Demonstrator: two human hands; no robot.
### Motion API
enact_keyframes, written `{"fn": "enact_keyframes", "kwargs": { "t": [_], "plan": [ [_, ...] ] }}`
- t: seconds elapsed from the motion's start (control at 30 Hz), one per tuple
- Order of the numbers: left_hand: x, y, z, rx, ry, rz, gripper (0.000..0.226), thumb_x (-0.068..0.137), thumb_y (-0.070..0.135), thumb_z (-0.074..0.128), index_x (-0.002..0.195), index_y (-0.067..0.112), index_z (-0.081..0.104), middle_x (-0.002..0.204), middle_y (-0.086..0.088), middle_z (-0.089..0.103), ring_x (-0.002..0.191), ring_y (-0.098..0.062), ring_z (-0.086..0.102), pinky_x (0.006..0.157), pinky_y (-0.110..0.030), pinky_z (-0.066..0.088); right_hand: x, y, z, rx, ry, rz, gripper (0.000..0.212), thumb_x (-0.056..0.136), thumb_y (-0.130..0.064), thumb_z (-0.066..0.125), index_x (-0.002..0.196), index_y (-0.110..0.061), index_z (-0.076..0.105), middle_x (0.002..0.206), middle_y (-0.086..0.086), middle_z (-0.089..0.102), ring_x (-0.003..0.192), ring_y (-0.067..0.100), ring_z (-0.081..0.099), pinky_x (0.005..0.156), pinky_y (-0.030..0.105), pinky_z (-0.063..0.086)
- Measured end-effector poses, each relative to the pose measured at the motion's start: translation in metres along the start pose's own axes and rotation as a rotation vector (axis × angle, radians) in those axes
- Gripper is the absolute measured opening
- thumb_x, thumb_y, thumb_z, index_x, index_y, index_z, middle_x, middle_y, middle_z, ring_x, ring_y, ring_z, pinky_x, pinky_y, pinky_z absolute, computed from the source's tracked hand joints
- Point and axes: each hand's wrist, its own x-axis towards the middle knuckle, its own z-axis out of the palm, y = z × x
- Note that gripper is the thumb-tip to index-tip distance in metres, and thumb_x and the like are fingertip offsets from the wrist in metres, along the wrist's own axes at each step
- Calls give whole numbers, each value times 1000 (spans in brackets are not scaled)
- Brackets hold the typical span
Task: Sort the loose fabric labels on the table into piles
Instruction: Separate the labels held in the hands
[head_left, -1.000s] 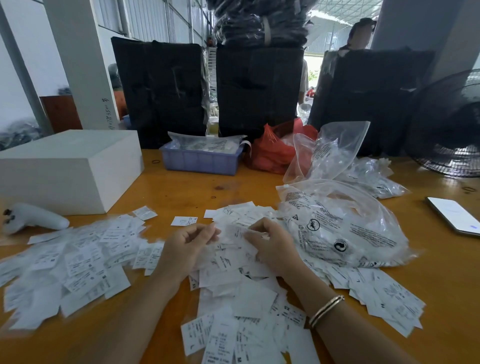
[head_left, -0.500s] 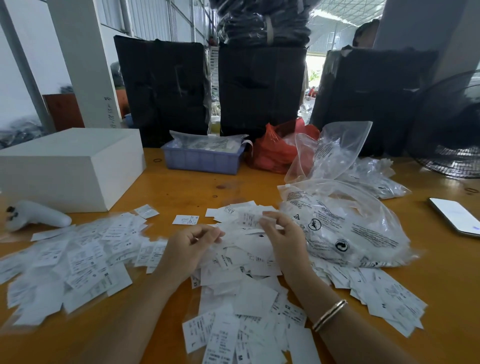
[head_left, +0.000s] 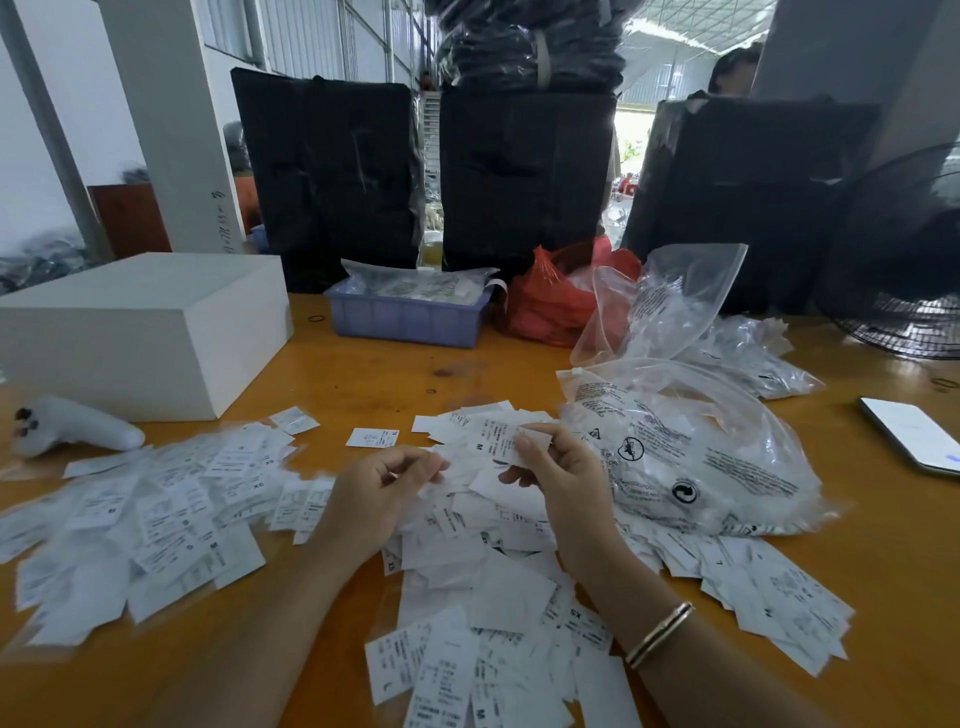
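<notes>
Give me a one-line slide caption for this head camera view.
Right hand lifts one fabric label from the central pile while the left hand waits alongside.

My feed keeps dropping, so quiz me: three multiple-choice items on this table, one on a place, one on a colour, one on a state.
1. Where is the phone?
A. far right of the table
B. on the white box
C. in the tray

2. What colour is the tray?
A. green
B. blue
C. yellow

3. What is the right hand doing?
A. lying flat
B. gripping the clear bag
C. pinching a label

A: it lies near the right edge of the table.
B: its slatted wall is blue.
C: thumb and fingers hold a label marked M.
</notes>
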Motion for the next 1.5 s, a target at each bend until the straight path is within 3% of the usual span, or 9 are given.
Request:
{"fn": "enact_keyframes", "kwargs": {
  "t": [0.23, 0.47, 0.67, 0.83, 1.0, 1.1, 1.17, 1.33, 1.5],
  "plan": [
    [0, 0, 1, 27, -15, 7, 23, 73, 55, 52, 78, 38, 66, 79, 27, 69, 80, -34, 63, 68, -51, 53, 0, 1, -1, -74, -79, 22, 5, 91, -10, 59, 92, -11, 65, 72, -1, 71, 65, 13, 68, 60, 18, 51],
    [4, -9, 1, 6, -45, 8, 12, 79, 46, 60, 84, 37, 65, 82, 27, 68, 76, 2, 63, 58, -13, 50, -4, 1, 3, -324, -200, 18, 15, 92, -11, 59, 86, -23, 65, 68, -6, 66, 60, 8, 63, 54, 17, 45],
    [3, -10, 8, -49, -91, -27, 11, 80, 25, 72, 83, 35, 68, 81, 18, 70, 78, -1, 66, 58, -14, 51, -11, 3, 12, -467, -232, -63, 25, 94, -17, 54, 98, -42, 56, 61, -12, 58, 54, -4, 54, 50, 9, 39],
    [4, -9, 9, -136, 3, -106, 7, 81, 25, 72, 86, 30, 69, 84, 29, 67, 76, 8, 62, 53, -7, 46, -6, 2, 8, -328, -54, -84, 17, 91, -13, 60, 88, -29, 59, 67, -13, 66, 61, 0, 61, 60, 13, 47],
    [3, -8, 10, -157, -12, -87, 9, 79, 23, 73, 85, 29, 70, 83, 25, 69, 78, 6, 64, 56, -7, 47, -8, 6, 12, -401, -113, -109, 23, 86, -10, 66, 77, -32, 65, 74, -11, 69, 66, 7, 63, 63, 21, 52],
    [3, -8, 10, -159, -22, -87, 8, 80, 24, 73, 87, 29, 71, 84, 22, 70, 80, 5, 64, 56, -8, 47, -9, 9, 15, -546, -160, -190, 29, 87, -12, 64, 77, -40, 60, 70, -24, 65, 65, -3, 58, 59, 10, 44],
    [5, -9, 8, -146, -5, -97, 8, 81, 26, 72, 86, 30, 70, 84, 24, 69, 80, 7, 63, 56, -7, 47, -10, 7, 15, -559, -157, -205, 28, 88, -13, 63, 82, -41, 59, 70, -20, 65, 67, -4, 57, 59, 9, 42],
    [10, -14, -1, -94, 167, -147, 9, 85, 26, 68, 87, 35, 65, 82, 11, 68, 75, -6, 65, 52, -14, 49, 11, -15, -8, -493, 141, -241, 21, 92, -14, 55, 93, -35, 57, 87, -10, 66, 69, 5, 59, 60, 19, 51],
    [16, -23, -6, 172, 304, -118, 12, 89, 19, 63, 97, 28, 61, 87, 8, 63, 73, -6, 61, 53, -15, 45, 57, -35, -65, -556, 503, -177, 22, 93, -5, 50, 102, -19, 65, 82, -7, 63, 51, 5, 45, 43, 13, 39]
  ]
}}
